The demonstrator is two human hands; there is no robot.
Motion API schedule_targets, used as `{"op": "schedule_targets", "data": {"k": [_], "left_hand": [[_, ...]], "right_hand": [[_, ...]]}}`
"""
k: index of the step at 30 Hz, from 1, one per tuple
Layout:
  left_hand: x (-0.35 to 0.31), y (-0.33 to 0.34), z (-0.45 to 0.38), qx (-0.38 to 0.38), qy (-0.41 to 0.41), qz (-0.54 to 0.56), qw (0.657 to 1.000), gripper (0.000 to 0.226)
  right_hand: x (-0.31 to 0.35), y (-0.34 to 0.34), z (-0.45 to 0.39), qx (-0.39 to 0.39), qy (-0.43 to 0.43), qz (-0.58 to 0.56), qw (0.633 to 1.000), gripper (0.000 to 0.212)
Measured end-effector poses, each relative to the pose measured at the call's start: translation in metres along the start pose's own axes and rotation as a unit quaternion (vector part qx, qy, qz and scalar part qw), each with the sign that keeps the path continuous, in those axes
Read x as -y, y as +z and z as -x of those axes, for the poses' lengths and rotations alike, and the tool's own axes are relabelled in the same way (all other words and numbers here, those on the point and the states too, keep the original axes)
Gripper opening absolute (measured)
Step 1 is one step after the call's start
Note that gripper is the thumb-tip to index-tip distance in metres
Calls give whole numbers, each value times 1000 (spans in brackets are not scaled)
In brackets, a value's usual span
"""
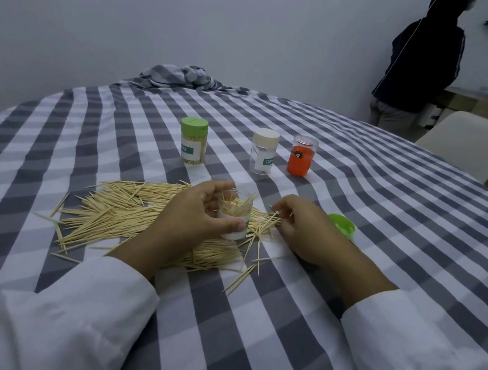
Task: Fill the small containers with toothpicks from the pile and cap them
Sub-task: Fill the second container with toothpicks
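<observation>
Left hand (198, 209) wrapped around small clear plastic container (234, 218), upright on the loose wooden toothpick pile (124, 214), partly filled. Right hand (300, 225) pinching a few toothpicks just beside it. Green round cap (342, 225) behind right hand.

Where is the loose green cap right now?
In the head view, the green cap lies on the checked tablecloth just right of the right hand, nearer than the orange container.

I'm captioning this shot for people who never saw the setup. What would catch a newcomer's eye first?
The sprawling pile of toothpicks on the checked tablecloth, mid-table. Over it the left hand grips an open clear container while the right hand pinches toothpicks beside it. Behind stand three capped containers, the orange one brightest.
</observation>
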State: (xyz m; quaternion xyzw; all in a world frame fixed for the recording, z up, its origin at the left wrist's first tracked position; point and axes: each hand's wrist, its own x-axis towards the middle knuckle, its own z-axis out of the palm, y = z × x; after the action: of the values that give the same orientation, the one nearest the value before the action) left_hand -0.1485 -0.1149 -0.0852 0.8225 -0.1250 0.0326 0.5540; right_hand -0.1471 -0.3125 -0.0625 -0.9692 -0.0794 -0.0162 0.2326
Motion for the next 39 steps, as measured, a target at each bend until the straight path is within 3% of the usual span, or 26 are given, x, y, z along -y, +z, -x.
{"op": "schedule_targets", "data": {"k": [8, 14, 19, 23, 25, 27, 29, 30, 36, 39], "left_hand": [[1, 0, -1, -5, 11, -6, 1000, 79], [2, -2, -2, -5, 13, 4, 1000, 78], [2, -1, -2, -2, 11, 7, 1000, 78], [1, -1, -1, -1, 12, 9, 1000, 78], [1, -1, 0, -5, 11, 16, 1000, 76], [1, -1, 0, -7, 9, 22, 1000, 76], [0, -1, 1, -7, 9, 18, 1000, 76], [0, -1, 1, -7, 10, 16, 1000, 77], [0, -2, 1, -8, 8, 1, 1000, 77], [-1, -2, 1, -10, 10, -1, 1000, 78]], "right_hand": [[-10, 19, -11, 8, 34, -2, 999, 58], [3, 16, -11, 61, -20, 0, 998, 54], [3, 3, -12, 113, -26, -8, 993, 37], [-8, 0, -7, 117, -35, -19, 992, 34], [-12, -5, -2, 147, -47, -15, 988, 42], [-15, -10, 4, 189, -42, 13, 981, 67], [-14, -10, 6, 195, -40, 76, 977, 91], [-14, -8, 5, 185, -39, 92, 978, 93], [-10, 13, -2, 59, -85, 126, 987, 36], [-9, 17, -1, 47, -87, 121, 988, 37]]}}
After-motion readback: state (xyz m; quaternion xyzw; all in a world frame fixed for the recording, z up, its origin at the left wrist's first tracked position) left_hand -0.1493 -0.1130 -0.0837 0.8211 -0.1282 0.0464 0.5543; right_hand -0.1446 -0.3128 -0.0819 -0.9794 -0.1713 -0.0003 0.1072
